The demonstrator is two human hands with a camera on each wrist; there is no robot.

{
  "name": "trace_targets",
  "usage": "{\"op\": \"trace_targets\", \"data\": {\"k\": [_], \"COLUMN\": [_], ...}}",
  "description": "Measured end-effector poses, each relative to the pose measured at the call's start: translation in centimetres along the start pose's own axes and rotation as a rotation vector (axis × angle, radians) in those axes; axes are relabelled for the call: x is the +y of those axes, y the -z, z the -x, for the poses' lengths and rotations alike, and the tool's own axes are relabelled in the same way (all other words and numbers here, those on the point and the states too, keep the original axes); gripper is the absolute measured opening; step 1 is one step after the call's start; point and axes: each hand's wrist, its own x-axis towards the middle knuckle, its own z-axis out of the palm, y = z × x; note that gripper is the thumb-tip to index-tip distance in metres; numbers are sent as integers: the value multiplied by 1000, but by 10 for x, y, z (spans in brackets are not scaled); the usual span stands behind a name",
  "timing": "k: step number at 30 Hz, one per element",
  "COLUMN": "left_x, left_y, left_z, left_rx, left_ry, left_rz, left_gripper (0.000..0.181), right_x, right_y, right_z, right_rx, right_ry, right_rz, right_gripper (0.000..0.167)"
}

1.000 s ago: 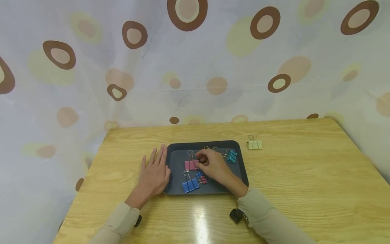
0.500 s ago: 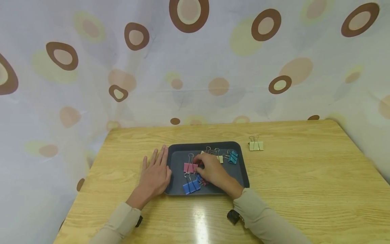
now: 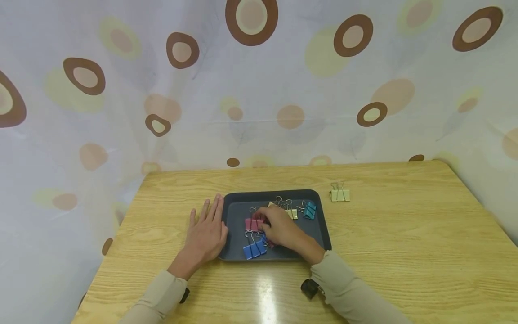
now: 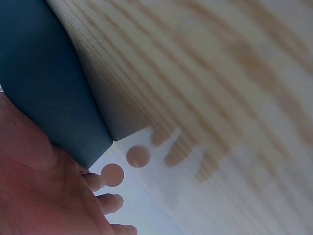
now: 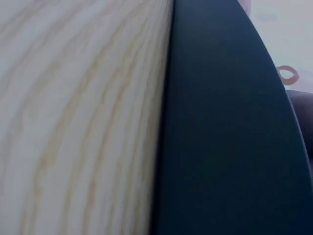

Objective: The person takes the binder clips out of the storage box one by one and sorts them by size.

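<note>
A dark grey tray (image 3: 234, 196) lies on the wooden table with several binder clips inside. My left hand (image 3: 205, 236) rests against its left edge, fingers straight; the left wrist view shows the palm (image 4: 29, 181) beside the tray wall (image 4: 44, 68). Over the middle of the tray, my right hand (image 3: 281, 227) pinches the right side of a pink binder clip (image 3: 252, 224) between thumb and curled fingers. Below that sits a blue binder clip (image 3: 254, 249), and smaller blue and red clips are partly hidden by the hand. The right wrist view shows mostly tray wall (image 5: 225, 122).
Yellow clips (image 3: 292, 213) and a teal binder clip (image 3: 309, 210) lie in the tray's far right part. Outside it, a pale yellow binder clip (image 3: 340, 195) stands on the table (image 3: 404, 225). A patterned curtain (image 3: 259, 90) hangs behind the table.
My right hand has shifted slightly left and down onto the pink clip, uncovering yellow clips behind it and covering more of the small red clip. The left hand stays put.
</note>
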Motion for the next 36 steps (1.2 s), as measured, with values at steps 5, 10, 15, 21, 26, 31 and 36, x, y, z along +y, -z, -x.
{"op": "trace_targets", "data": {"k": [5, 10, 15, 21, 26, 31, 36], "left_x": [-1, -3, -2, -2, -2, -1, -1], "left_y": [-1, -2, -1, -1, -1, -2, -2], "left_z": [1, 3, 3, 2, 1, -1, -1], "left_rx": [15, 13, 21, 21, 24, 26, 22], "left_ry": [0, -1, -4, -5, 0, 0, 5], "left_rz": [-5, -21, -22, -20, -33, -35, -29], "left_gripper": [67, 67, 67, 67, 67, 67, 67], "right_x": [3, 5, 6, 10, 18, 26, 34], "right_y": [2, 7, 19, 30, 38, 50, 65], "right_z": [3, 8, 15, 25, 31, 37, 43], "right_rx": [37, 122, 175, 213, 223, 250, 270], "right_ry": [-29, -30, -17, 17, 29, 39, 56], "right_rz": [-56, -87, -124, -207, -235, -228, -229], "right_gripper": [23, 21, 20, 22, 22, 21, 21]}}
